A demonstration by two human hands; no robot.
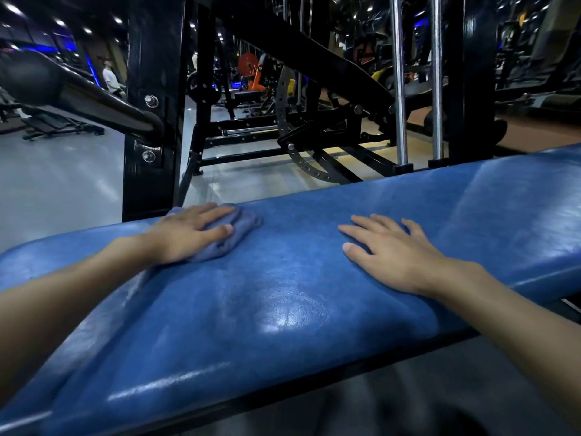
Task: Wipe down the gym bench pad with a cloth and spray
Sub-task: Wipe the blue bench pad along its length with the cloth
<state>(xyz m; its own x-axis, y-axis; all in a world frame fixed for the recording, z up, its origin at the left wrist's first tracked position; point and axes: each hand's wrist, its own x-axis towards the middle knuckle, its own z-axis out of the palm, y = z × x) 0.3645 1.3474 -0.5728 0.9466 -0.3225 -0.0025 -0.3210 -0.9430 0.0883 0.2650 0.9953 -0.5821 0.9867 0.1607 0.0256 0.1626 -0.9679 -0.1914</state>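
Observation:
The blue padded gym bench pad point(283, 303) runs across the view from lower left to upper right, shiny with damp streaks. My left hand point(188, 234) presses flat on a bunched blue-grey cloth point(239, 228) near the pad's far edge on the left. Part of the cloth is hidden under my palm. My right hand point(390, 250) rests flat on the bare pad to the right, fingers spread, holding nothing. No spray bottle is in view.
A black machine frame post point(151, 121) with a padded arm point(63, 89) rises just behind the pad on the left. Two chrome guide rods point(418, 80) stand behind on the right. More gym machines and a person point(110, 78) are far back on grey floor.

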